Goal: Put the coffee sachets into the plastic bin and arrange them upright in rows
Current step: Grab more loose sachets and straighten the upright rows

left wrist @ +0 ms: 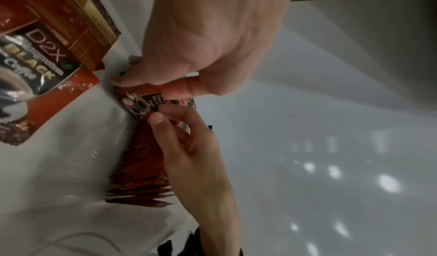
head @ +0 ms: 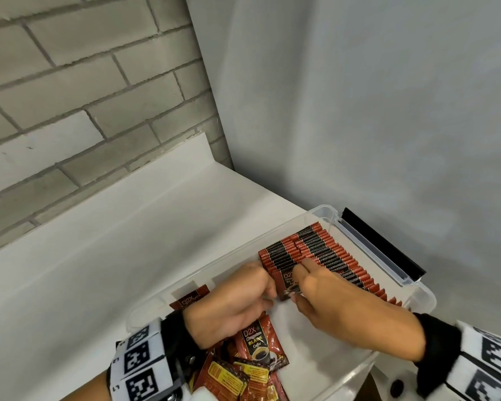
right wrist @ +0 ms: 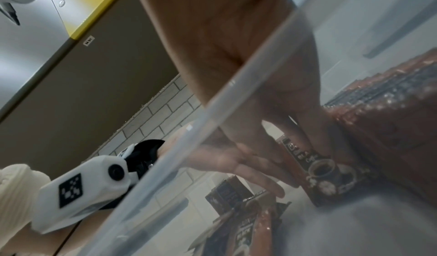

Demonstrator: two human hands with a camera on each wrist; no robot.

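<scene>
The clear plastic bin (head: 324,212) sits on a white counter (head: 99,256). Inside stand two rows of upright sachets (head: 324,250), red with black bands. The left hand (head: 235,302) and right hand (head: 339,308) both pinch the front sachet (head: 285,280) of the shorter row. Loose sachets (head: 258,345) lie flat at the near end, reading "D2X", "BLACK Coffee".

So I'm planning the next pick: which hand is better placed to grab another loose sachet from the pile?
Probably the left hand: it sits right beside the loose pile, while the right hand steadies the front sachet of the row.
</scene>
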